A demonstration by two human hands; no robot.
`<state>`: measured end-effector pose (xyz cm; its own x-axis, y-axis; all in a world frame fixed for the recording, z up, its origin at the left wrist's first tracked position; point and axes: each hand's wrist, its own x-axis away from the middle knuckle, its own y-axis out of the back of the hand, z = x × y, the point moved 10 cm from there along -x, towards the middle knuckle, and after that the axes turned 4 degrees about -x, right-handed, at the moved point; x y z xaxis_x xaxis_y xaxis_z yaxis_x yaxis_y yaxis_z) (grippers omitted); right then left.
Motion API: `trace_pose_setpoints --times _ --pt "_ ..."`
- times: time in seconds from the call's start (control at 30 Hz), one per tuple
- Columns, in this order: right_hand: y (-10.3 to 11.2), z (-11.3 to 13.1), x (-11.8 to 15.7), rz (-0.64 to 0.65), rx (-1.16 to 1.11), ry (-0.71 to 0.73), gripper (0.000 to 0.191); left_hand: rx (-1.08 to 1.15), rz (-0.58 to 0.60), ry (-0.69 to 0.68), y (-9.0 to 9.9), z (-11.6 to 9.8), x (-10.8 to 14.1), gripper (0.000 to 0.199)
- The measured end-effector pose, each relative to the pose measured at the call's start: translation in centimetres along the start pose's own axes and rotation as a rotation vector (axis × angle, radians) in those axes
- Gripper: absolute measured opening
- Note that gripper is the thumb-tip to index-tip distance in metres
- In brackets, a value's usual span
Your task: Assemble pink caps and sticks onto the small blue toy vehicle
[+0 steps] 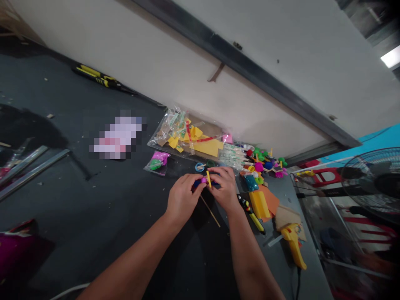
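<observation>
Dark table | clear plastic bag, colored toy parts just beyond | left hand, right hand together near table edge | fingers curled closed, both hands pinching small blue toy part with yellow strip upright, thin wooden stick slanting below

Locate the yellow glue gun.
In the head view, the glue gun lies at the table's lower right, just below a cardboard piece, right of the right hand.
</observation>
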<state>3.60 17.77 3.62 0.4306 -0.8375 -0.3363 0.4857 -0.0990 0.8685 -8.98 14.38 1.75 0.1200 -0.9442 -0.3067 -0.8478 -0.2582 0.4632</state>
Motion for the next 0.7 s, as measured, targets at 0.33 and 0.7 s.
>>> trace_pose_setpoints --times 0.33,0.7 --pt "0.00 0.03 0.00 -0.019 -0.009 0.014 0.006 0.003 0.012 0.001 -0.16 0.04 -0.06 0.012" --pt "0.58 0.79 0.03 -0.082 0.012 0.071 0.003 0.005 -0.004 -0.022 -0.22 0.09 -0.08 0.011"
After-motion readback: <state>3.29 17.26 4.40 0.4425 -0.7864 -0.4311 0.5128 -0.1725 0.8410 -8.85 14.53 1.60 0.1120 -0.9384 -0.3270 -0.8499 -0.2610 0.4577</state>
